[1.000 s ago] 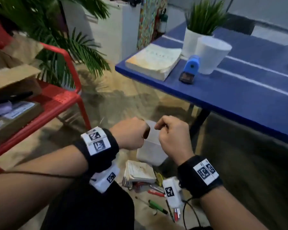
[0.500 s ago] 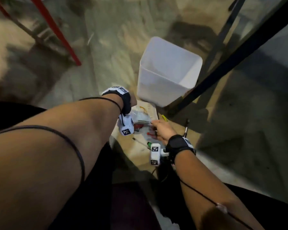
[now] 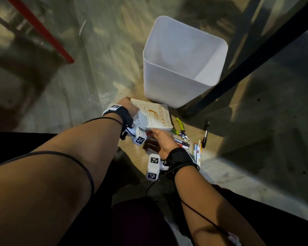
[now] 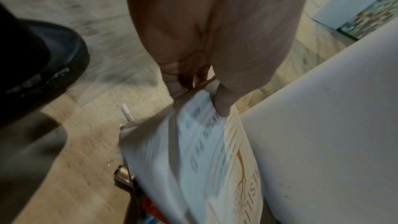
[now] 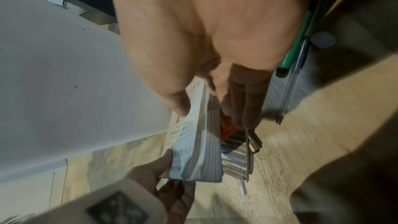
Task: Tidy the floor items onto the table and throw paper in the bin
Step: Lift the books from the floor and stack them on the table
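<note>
The book point(image 3: 154, 117) (a white paperback, cover title "RESILIENT") sits low over the floor point(image 3: 105, 68), directly in front of the white bin point(image 3: 176, 82) and almost touching the bin's near wall. Both hands grasp it.

Left hand point(image 3: 130, 108): it holds the book's left end, at the corner farthest from the person. In the left wrist view the thumb point(image 4: 224, 106) lies on top of the cover while the curled fingers point(image 4: 176, 84) go under the edge, so the book is pinched between them.

Right hand point(image 3: 163, 141): it holds the book's near edge. In the right wrist view the thumb point(image 5: 178, 103) presses on the cover and the fingers point(image 5: 243, 105) reach beneath the page block, so the book's thickness sits between thumb and fingers. The book is tilted in this view, with its page edges facing the camera.

Under the book lies a silver and orange object; it is blurred and I cannot tell what it is.

On the floor to the right of the book:
- green-handled pliers point(image 3: 180, 130), just beside the book's right corner;
- several markers point(image 3: 182, 143) and pens just right of the right hand;
- a black pen point(image 3: 205, 136) farther right, apart from the others.

A dark table leg point(image 3: 247, 71) crosses diagonally at the bin's right side. A red frame leg point(image 3: 43, 32) stands at upper left, well apart from the book.
</note>
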`<action>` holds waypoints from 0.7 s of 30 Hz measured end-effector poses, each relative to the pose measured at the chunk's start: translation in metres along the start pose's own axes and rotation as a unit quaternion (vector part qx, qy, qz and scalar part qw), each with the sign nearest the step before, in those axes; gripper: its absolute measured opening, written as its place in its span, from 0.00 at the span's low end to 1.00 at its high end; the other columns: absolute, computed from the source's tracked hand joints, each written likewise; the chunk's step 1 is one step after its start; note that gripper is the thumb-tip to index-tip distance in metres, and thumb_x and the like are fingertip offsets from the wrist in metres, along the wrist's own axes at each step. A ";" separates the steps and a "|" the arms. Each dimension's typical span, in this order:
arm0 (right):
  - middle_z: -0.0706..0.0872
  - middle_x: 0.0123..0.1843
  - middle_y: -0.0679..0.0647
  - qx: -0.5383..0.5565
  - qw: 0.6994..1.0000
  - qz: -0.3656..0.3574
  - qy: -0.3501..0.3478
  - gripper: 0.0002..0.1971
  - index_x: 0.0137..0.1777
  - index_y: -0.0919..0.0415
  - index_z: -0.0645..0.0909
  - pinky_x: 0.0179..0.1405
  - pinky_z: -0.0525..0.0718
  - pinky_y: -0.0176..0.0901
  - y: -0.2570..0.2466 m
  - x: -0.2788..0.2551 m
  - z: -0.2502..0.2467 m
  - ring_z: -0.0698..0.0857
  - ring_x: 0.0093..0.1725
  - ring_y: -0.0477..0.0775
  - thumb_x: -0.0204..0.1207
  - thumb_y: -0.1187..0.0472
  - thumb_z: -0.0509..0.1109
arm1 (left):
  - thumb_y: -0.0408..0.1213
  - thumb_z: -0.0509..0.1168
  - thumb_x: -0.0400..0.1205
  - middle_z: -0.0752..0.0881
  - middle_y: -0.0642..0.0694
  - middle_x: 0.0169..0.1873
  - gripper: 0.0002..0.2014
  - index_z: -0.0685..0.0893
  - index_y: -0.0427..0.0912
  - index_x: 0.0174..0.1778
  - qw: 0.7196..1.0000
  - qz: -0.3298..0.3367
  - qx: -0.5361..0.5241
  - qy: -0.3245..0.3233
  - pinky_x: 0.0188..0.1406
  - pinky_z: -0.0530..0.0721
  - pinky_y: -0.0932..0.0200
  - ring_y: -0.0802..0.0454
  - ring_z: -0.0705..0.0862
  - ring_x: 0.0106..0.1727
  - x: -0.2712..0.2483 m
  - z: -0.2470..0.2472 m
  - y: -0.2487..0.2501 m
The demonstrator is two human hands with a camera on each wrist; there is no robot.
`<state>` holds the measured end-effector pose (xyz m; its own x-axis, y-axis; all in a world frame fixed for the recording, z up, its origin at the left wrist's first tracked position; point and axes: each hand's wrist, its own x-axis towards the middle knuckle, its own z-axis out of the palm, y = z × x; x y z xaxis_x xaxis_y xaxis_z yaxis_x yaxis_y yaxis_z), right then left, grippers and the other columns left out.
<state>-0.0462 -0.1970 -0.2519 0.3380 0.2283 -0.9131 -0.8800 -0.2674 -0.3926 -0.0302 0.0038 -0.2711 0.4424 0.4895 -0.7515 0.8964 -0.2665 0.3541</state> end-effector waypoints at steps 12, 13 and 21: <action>0.94 0.59 0.60 0.113 0.992 0.010 -0.052 0.15 0.75 0.61 0.82 0.44 0.93 0.50 -0.010 -0.060 -0.022 0.94 0.50 0.58 0.91 0.63 0.64 | 0.34 0.72 0.83 0.93 0.34 0.50 0.10 0.90 0.30 0.55 0.952 -0.034 0.069 -0.296 0.51 0.89 0.53 0.41 0.87 0.44 -0.100 -0.044 0.048; 0.92 0.64 0.61 0.112 0.991 0.003 -0.075 0.17 0.77 0.62 0.80 0.46 0.94 0.50 -0.012 -0.073 -0.026 0.94 0.52 0.58 0.90 0.66 0.64 | 0.34 0.71 0.84 0.93 0.37 0.42 0.09 0.90 0.31 0.51 0.950 -0.022 0.094 -0.296 0.40 0.88 0.61 0.42 0.86 0.37 -0.116 -0.050 0.054; 0.88 0.73 0.68 0.077 0.964 -0.072 -0.242 0.30 0.81 0.63 0.76 0.60 0.93 0.57 -0.065 -0.214 -0.032 0.90 0.68 0.69 0.83 0.84 0.62 | 0.31 0.76 0.79 0.94 0.41 0.41 0.09 0.90 0.36 0.55 0.942 0.039 0.117 -0.312 0.46 0.90 0.53 0.44 0.92 0.41 -0.246 -0.146 0.089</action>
<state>-0.0510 -0.2580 -0.0347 0.2974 0.6732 -0.6770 -0.8874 -0.0667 -0.4561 -0.0556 -0.0186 0.0264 0.3382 -0.1034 -0.9354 0.7994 -0.4928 0.3436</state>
